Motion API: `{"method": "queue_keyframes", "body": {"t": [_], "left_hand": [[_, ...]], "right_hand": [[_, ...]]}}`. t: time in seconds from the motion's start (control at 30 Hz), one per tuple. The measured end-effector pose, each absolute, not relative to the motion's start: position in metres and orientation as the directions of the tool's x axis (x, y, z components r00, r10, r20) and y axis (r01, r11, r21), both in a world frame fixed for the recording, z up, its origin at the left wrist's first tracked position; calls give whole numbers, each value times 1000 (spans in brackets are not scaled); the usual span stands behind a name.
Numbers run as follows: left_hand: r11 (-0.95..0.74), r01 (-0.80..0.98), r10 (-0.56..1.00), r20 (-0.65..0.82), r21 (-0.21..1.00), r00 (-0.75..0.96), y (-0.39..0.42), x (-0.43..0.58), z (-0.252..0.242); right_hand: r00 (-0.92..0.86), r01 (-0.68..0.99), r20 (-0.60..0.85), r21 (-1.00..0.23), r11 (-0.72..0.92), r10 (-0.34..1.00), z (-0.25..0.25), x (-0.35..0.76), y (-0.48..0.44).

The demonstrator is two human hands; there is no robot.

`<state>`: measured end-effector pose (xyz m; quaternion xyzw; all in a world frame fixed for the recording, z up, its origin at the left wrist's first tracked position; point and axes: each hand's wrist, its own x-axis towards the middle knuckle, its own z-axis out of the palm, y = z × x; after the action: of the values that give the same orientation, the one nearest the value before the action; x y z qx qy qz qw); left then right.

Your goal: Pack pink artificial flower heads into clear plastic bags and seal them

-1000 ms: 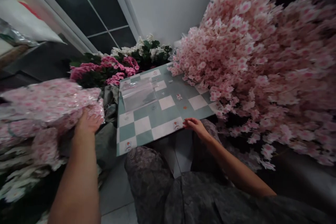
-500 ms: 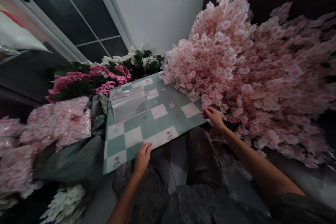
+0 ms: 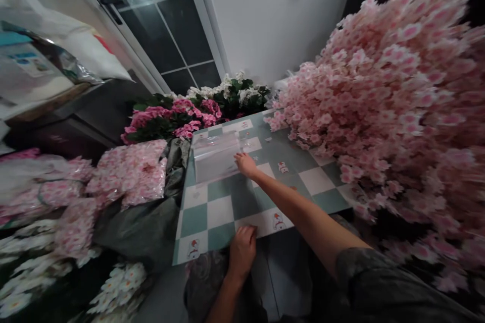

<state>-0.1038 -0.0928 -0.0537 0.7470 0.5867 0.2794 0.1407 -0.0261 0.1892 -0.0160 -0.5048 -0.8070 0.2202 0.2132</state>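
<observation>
- Here, a right hand reaches across a checkered mat, its grip flat and open, fingertips at the edge of a clear plastic bag on the mat's far half.
- The left hand curls over the mat's near edge; whether its grip clamps the mat cannot be told.
- Right of the mat, a heap of pink blossoms touches it.
- Left of the mat, bagged pink blossoms.
- Beyond the mat, pink and white flowers.

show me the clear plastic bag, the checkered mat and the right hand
clear plastic bag (image 3: 214,157), head view, middle of the bag
checkered mat (image 3: 194,220), head view, a teal square near its left edge
right hand (image 3: 246,164), head view, back of the hand
</observation>
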Motion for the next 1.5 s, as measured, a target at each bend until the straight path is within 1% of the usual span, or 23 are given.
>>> {"method": "queue_keyframes", "body": {"t": [0.23,0.37,0.5,0.6,0.7,0.77,0.8,0.9,0.97,1.0,1.03,1.07,1.13,1.17,1.2,1.23,1.27,1.3,1.33,1.4,1.43,1.47,1.5], "left_hand": [[-235,806,968,206,544,143,-93,-101,-50],[-236,796,968,209,558,141,-94,-96,-46],[-248,780,963,231,574,137,-96,-95,-48],[-254,775,954,281,579,103,-91,-99,-46],[-215,835,912,411,507,-15,-74,-108,-30],[-137,897,867,489,420,-96,-54,-113,-11],[-95,926,860,499,365,-109,-43,-115,-1],[-46,980,904,425,195,-42,-6,-118,23],[-62,985,927,375,159,-2,16,-118,31],[-80,980,936,352,181,11,25,-118,32],[-80,969,945,328,232,0,33,-117,32],[-54,949,953,299,310,-43,39,-116,32],[66,840,951,221,539,-217,47,-112,33],[133,722,929,169,680,-330,49,-109,34],[169,553,898,104,816,-427,48,-106,36],[160,348,873,32,924,-486,46,-103,38],[119,132,862,-36,984,-506,43,-99,40],[68,-67,861,-92,995,-499,38,-96,42],[22,-226,867,-132,974,-481,32,-93,44],[-42,-421,874,-171,906,-456,20,-88,47],[-64,-474,870,-184,878,-457,15,-85,47],[-81,-510,866,-192,857,-461,9,-83,47],[-95,-533,864,-196,841,-463,4,-81,47]], "right_hand": [[-373,793,130,-470,389,919,-54,-44,191],[-365,805,156,-443,395,918,-53,-37,197],[-336,821,149,-437,367,930,-46,-30,204],[-320,824,170,-436,363,932,-42,-21,202],[-317,806,233,-445,391,919,-40,-6,193],[-333,788,265,-449,421,905,-38,5,183],[-344,781,273,-447,435,898,-37,10,177],[-372,768,295,-435,471,880,-31,25,158],[-389,751,317,-434,497,865,-24,35,144],[-397,734,341,-440,517,852,-20,40,137],[-394,711,380,-451,540,837,-15,47,130],[-371,685,435,-468,559,820,-11,54,123],[-245,622,569,-529,578,785,-4,70,109],[-143,584,617,-578,569,774,-1,79,102],[-26,539,636,-641,546,772,-1,88,94],[90,482,618,-713,509,781,-2,96,85],[191,412,563,-789,455,804,-5,102,76],[262,331,473,-863,382,841,-10,107,66],[296,238,352,-928,288,888,-15,110,55],[244,22,39,-999,34,969,-27,111,33],[168,-88,-127,-990,-114,978,-32,110,22],[72,-191,-272,-948,-254,960,-36,107,12],[-30,-281,-382,-884,-375,924,-39,104,3]]}}
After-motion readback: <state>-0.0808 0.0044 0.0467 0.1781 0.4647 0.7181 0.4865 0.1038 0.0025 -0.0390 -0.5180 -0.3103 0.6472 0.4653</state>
